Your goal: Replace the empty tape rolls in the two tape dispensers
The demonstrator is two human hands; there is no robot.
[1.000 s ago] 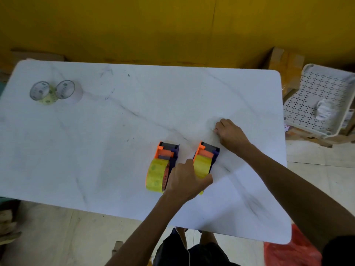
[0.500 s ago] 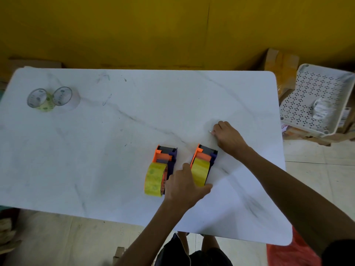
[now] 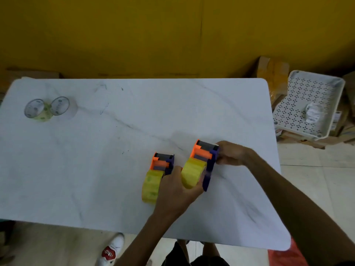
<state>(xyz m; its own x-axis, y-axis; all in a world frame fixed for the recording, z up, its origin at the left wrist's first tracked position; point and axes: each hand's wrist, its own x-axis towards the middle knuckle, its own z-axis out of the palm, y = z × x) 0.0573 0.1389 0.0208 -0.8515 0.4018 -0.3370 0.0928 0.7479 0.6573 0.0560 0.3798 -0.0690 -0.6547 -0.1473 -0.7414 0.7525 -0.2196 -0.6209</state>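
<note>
L hand (image 3: pixel 177 189): wrapped round yellow roll (image 3: pixel 193 174) of the right dispenser (image 3: pixel 204 162), near end.
Left dispenser (image 3: pixel 163 163): on table (image 3: pixel 115 169) just beside L hand, its own yellow roll (image 3: pixel 151 186) loaded, w/ orange + purple body.
R hand (image 3: pixel 230 153): pinching far purple corner of right dispenser; dispenser looks tilted, blurred.
Empty cores (image 3: pixel 47 108): two clear rings, touching, far-left corner of table, well apart from dispensers.
White basket (image 3: pixel 311 104): off table, far right, on boxes.
</note>
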